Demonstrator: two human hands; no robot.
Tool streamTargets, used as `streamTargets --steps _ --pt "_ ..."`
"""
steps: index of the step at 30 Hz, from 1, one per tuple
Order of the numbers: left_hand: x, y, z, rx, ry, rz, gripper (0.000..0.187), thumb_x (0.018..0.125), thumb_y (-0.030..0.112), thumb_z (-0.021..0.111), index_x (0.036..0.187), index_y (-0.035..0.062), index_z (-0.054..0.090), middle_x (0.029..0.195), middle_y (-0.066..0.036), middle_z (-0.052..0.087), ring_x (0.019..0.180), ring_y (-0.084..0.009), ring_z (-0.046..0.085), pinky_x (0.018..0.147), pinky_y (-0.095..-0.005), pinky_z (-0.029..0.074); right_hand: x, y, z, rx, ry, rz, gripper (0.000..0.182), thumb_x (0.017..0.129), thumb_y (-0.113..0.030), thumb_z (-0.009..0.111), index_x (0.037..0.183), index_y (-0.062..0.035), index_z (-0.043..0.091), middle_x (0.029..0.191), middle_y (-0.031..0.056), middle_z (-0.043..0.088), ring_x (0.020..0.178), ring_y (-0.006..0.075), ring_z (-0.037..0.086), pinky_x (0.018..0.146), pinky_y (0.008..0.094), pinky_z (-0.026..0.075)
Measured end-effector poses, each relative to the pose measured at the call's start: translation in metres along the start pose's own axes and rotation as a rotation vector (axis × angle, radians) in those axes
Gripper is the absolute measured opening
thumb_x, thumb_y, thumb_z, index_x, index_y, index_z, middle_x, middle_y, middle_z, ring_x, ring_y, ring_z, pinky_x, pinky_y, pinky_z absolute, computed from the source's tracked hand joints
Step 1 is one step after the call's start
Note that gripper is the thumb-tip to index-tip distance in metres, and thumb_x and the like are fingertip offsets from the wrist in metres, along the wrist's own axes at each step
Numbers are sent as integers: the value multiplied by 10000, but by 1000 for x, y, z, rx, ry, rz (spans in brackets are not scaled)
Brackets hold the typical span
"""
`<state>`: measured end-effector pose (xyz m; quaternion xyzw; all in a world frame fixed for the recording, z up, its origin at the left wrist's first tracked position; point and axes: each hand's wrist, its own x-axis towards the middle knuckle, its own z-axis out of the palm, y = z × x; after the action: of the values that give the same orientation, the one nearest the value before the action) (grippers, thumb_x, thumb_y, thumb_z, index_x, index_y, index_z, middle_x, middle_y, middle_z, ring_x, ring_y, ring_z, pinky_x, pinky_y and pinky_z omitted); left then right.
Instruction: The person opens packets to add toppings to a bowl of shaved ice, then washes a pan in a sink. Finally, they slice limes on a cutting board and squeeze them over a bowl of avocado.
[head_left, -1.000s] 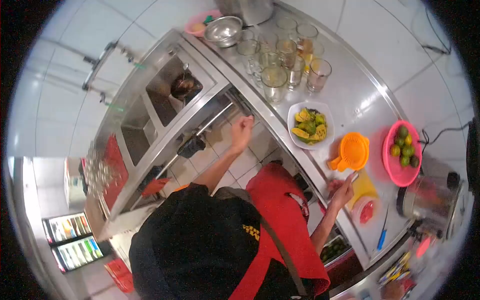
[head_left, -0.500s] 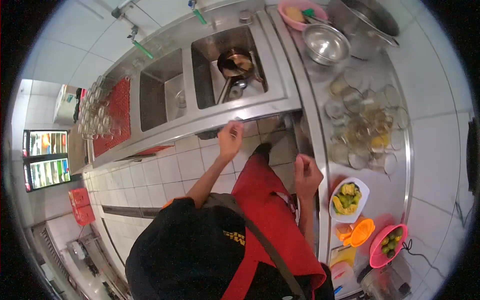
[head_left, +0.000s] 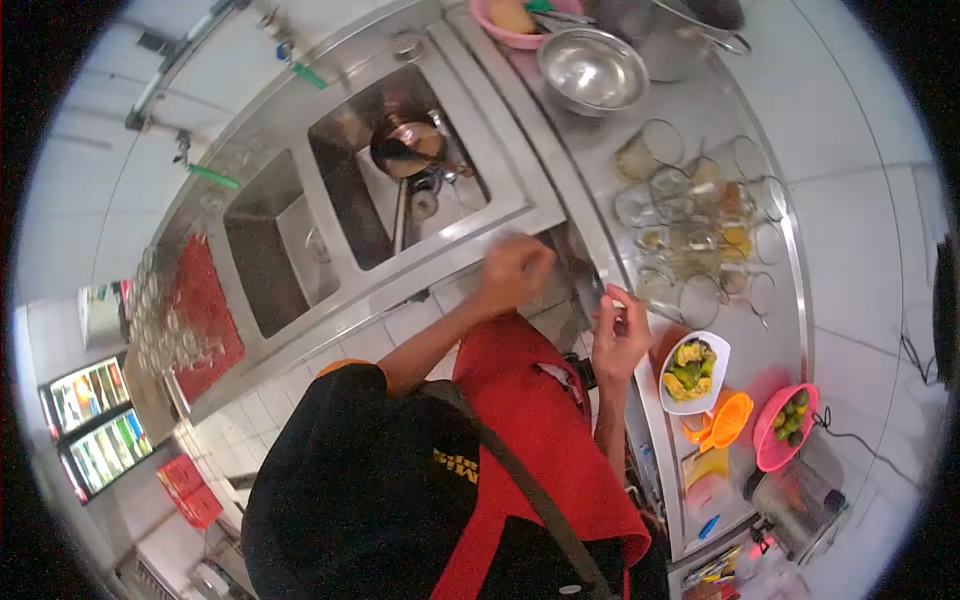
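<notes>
My left hand [head_left: 518, 272] is smeared by motion, over the front corner of the steel sink unit [head_left: 560, 205]. To its right, at the counter's edge, my right hand [head_left: 620, 335] has its fingers curled and the thumb close to them. I cannot tell whether anything small is between them. Just beyond that hand stand several used glass mugs [head_left: 697, 296] on the steel counter. Close by on its right is a white bowl [head_left: 722, 365] of green and yellow cut fruit. A pan [head_left: 408, 150] with a long handle lies in the nearer sink basin.
An orange juicer [head_left: 730, 420] and a pink bowl of limes [head_left: 765, 440] stand on the right counter. A steel bowl [head_left: 592, 72] and a pink basin [head_left: 515, 40] are at the back. Clean glasses [head_left: 165, 325] stand around a red mat [head_left: 205, 325] at left.
My left hand has swung right, toward my right hand. The view has turned and shifted right, bringing the right counter's near end into sight. My right hand stays near the counter's edge.
</notes>
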<state>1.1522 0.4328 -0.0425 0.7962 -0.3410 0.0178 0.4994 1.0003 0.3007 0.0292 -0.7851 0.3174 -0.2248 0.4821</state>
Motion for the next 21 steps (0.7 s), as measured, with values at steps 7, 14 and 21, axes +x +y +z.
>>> streamTargets --steps 7,14,21 --pt "41 -186 -41 488 -41 -591 273 823 260 608 736 12 682 696 -209 664 619 -346 662 584 -464 516 -70 87 -118 -161 418 -24 165 919 -67 626 1065 5 652 992 90 646 801 138 615 622 259 520" --pt "33 -348 -6 634 -788 -566 210 788 242 637 780 42 703 773 -185 688 694 -335 677 633 -471 528 -113 60 -121 -167 533 346 117 925 -121 643 964 -11 652 839 35 614 599 90 565 509 220 454" --pt "9 -401 8 723 -1049 -423 177 753 224 665 824 72 724 850 -162 712 770 -325 692 682 -478 539 -57 27 -60 -143 462 321 93 906 -79 651 973 -17 663 868 61 633 630 99 597 525 222 467"
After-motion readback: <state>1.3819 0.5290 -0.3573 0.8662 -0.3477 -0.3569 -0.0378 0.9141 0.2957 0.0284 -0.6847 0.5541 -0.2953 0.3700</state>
